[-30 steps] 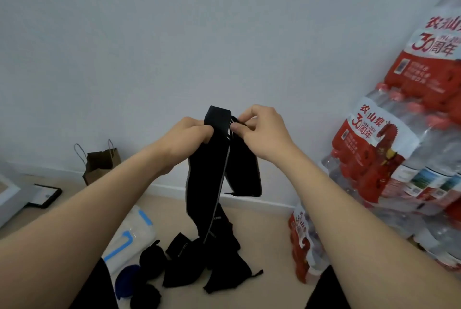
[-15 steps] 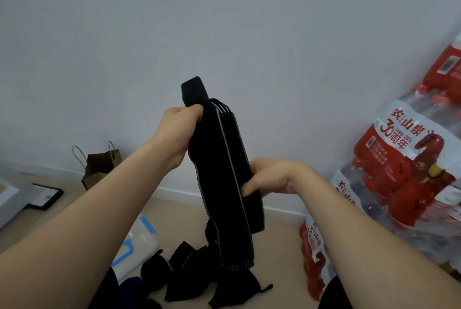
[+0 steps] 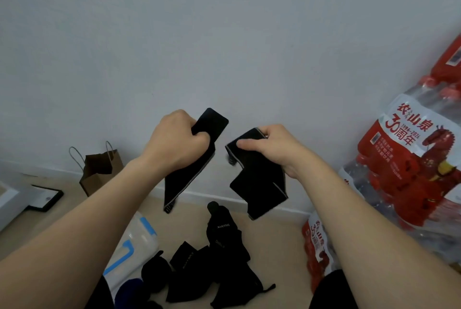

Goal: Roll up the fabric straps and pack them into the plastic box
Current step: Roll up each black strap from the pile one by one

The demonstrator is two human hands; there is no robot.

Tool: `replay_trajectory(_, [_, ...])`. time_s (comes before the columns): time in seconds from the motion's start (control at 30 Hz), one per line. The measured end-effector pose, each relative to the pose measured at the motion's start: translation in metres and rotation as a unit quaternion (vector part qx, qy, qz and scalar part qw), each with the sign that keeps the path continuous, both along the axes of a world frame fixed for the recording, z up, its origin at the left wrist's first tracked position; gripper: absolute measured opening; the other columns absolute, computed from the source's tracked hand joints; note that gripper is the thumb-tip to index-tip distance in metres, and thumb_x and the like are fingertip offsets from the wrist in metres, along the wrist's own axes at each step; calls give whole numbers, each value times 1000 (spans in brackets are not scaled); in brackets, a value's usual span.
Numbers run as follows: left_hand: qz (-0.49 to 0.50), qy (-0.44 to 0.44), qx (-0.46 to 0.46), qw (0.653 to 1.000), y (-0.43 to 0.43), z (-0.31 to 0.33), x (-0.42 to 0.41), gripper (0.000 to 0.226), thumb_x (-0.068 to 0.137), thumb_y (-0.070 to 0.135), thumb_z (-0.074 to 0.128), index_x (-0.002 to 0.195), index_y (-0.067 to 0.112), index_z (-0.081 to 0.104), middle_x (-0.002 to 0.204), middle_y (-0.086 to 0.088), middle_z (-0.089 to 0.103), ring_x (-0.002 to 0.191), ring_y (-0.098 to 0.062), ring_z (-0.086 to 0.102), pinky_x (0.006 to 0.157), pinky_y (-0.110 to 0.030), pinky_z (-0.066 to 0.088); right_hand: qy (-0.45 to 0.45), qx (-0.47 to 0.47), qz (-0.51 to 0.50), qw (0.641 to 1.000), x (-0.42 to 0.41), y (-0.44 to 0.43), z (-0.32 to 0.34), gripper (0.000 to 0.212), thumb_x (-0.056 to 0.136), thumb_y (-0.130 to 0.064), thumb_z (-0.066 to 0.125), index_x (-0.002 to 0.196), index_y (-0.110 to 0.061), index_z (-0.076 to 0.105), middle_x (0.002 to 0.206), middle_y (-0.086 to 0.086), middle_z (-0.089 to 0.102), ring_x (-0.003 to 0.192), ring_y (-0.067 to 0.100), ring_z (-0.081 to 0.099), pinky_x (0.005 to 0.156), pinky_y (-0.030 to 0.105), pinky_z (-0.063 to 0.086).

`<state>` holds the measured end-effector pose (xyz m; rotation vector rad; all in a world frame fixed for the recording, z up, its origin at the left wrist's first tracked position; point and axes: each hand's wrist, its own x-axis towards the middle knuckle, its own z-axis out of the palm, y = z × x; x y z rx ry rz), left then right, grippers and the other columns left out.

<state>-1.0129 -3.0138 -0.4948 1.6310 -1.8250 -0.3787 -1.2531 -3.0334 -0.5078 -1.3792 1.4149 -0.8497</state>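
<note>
1. While both arms reach forward, the left hand (image 3: 178, 143) is clenched around the upper part of a black fabric strap (image 3: 190, 179). The strap's short end stands out above the fist toward 1 o'clock, and its long part hangs down toward 6 o'clock with a grey line along the edge.
2. The right hand (image 3: 272, 149) grasps a second black strap (image 3: 259, 191), with the thumb lying on the top fold. This strap is folded and hangs below the hand.
3. Both straps are in the air in front of the white wall (image 3: 224, 34), and a gap shows between them.
4. At 7 o'clock the plastic box (image 3: 136, 239), translucent with blue latches, lies on the floor (image 3: 282, 246). The left forearm hides part of it.
5. At 6 o'clock a pile of black straps (image 3: 214, 268) lies on the floor, just beside the box.
6. At 9 o'clock a brown paper bag (image 3: 99, 169) stands against the wall.
7. From 3 to 4 o'clock packs of bottled water (image 3: 411, 171) with red labels are stacked.
</note>
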Motion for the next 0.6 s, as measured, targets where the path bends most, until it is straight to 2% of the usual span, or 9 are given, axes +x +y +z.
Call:
replay_trajectory(0.07, [-75, 102, 78, 989, 9, 8, -2, 27, 70, 41, 53, 60, 18, 43, 57, 0, 49, 52, -15, 48, 53, -33, 39, -48, -14, -48, 998, 3, 2, 4, 13, 93, -17, 84, 103, -9, 80, 94, 12, 83, 84, 26, 82, 67, 34, 65])
replay_trajectory(0.17, [-190, 197, 154, 949, 17, 13, -4, 35, 73, 43, 60, 72, 8, 54, 67, -12, 54, 66, -19, 55, 65, -43, 45, -138, 3, -87, 987, 5, 5, 12, 13, 99, -10, 75, 112, -7, 76, 102, 15, 82, 90, 30, 82, 71, 39, 66])
replay_trajectory(0.27, [-222, 151, 140, 953, 18, 11, -6, 44, 84, 41, 66, 93, -2, 67, 81, -9, 69, 76, -28, 68, 79, -44, 55, -189, 22, -110, 976, 6, 8, 18, 16, 98, -1, 72, 114, -2, 75, 102, 19, 82, 89, 34, 82, 68, 43, 67])
replay_trajectory(0.3, [-222, 101, 124, 962, 18, 10, -7, 39, 89, 39, 68, 97, 1, 72, 90, -11, 76, 85, -31, 73, 86, -47, 60, -205, 24, -126, 970, 8, 8, 19, 16, 97, 2, 71, 113, 0, 74, 101, 21, 81, 86, 34, 82, 65, 42, 67])
replay_trajectory(0.37, [-210, 25, 89, 973, 18, 7, -8, 22, 100, 29, 71, 99, 9, 79, 96, -8, 81, 95, -28, 76, 93, -49, 59, -212, 21, -163, 963, 10, 6, 17, 17, 95, 6, 72, 112, 2, 73, 99, 20, 80, 83, 32, 81, 64, 40, 66])
replay_trajectory(0.43, [-190, 19, 54, 980, 18, 8, -8, 12, 102, 19, 71, 97, 15, 82, 91, 4, 82, 91, -15, 76, 89, -42, 59, -180, 18, -217, 959, 5, 2, 13, 23, 92, 7, 74, 113, 2, 71, 104, 18, 78, 91, 33, 79, 77, 45, 68])
replay_trajectory(0.5, [-182, 47, 32, 982, 17, 10, -7, 12, 102, 17, 72, 100, 18, 83, 91, 9, 82, 91, -9, 77, 88, -38, 60, -104, 23, -284, 953, -9, -4, 6, 31, 88, 4, 77, 116, 0, 67, 115, 19, 73, 101, 36, 74, 87, 50, 66])
replay_trajectory(0.53, [-179, 71, 27, 981, 16, 11, -4, 11, 102, 18, 72, 101, 19, 84, 94, 9, 83, 93, -10, 78, 91, -39, 61, -38, 23, -315, 948, -19, -6, 3, 34, 86, 2, 77, 118, 0, 64, 121, 18, 70, 104, 37, 72, 86, 48, 65])
replay_trajectory(0.6, [-178, 128, 26, 975, 15, 11, 2, 12, 103, 17, 72, 104, 19, 84, 99, 7, 84, 99, -14, 80, 96, -39, 62, 54, 31, -335, 940, -35, -6, 1, 45, 85, 6, 75, 123, -1, 52, 130, 15, 59, 105, 44, 69, 65, 46, 66])
